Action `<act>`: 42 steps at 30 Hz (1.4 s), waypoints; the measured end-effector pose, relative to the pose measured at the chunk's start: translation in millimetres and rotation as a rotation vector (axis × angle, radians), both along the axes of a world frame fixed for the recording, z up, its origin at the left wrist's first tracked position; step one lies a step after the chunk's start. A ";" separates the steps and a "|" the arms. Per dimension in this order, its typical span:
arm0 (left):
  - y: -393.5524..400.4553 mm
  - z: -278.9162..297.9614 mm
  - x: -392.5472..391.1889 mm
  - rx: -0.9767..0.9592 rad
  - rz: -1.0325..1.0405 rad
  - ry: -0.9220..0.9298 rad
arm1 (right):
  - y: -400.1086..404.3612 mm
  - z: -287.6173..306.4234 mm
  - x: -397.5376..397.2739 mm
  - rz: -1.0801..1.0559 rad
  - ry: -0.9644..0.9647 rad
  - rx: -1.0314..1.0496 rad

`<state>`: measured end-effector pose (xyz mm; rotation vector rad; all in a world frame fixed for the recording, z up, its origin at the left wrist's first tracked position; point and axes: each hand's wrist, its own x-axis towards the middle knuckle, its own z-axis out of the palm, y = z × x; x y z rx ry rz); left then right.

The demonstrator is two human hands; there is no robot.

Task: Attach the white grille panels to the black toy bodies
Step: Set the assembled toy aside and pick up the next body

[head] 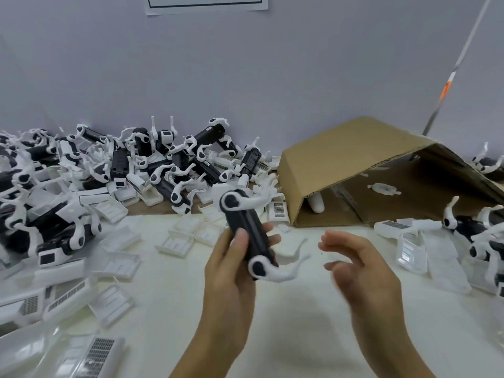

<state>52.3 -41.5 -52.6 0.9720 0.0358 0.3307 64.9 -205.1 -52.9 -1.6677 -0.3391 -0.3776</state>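
Note:
My left hand [231, 266] grips a black toy body [249, 230] with white legs, held tilted above the middle of the table. My thumb lies across its near side and fingertips show past its far side. My right hand [354, 266] hovers just to the right of it, fingers loosely spread and holding nothing; it is blurred. White grille panels [180, 242] lie scattered on the white table [286, 309] to the left and behind. A big heap of black toy bodies [152, 159] with white legs fills the back left.
A cardboard box [354, 165] lies tipped on its side at the back right, with a few white parts inside. More toy bodies [474, 233] and white panels [411, 248] sit at the right edge. A thin pole [447, 85] leans against the wall.

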 end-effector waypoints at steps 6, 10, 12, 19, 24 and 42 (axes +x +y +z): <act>-1.9 10.6 -10.2 -0.454 -0.338 0.200 | 7.7 -15.6 -1.1 0.155 -0.244 -0.300; -9.8 12.4 -16.8 -0.466 -0.462 0.213 | 9.6 -11.7 -5.2 0.239 -0.230 -0.209; -12.6 12.0 -17.6 -0.490 -0.510 0.211 | 11.4 -10.5 -7.7 0.238 -0.259 -0.196; -16.3 12.2 -18.9 -0.471 -0.469 0.214 | 15.4 -12.2 -13.3 0.189 -0.280 -0.148; -15.3 13.6 -20.1 -0.448 -0.473 0.204 | 15.8 -9.2 -15.3 0.173 -0.253 -0.163; -15.7 15.1 -19.4 -0.445 -0.454 0.220 | 17.5 -10.3 -16.4 0.206 -0.214 -0.128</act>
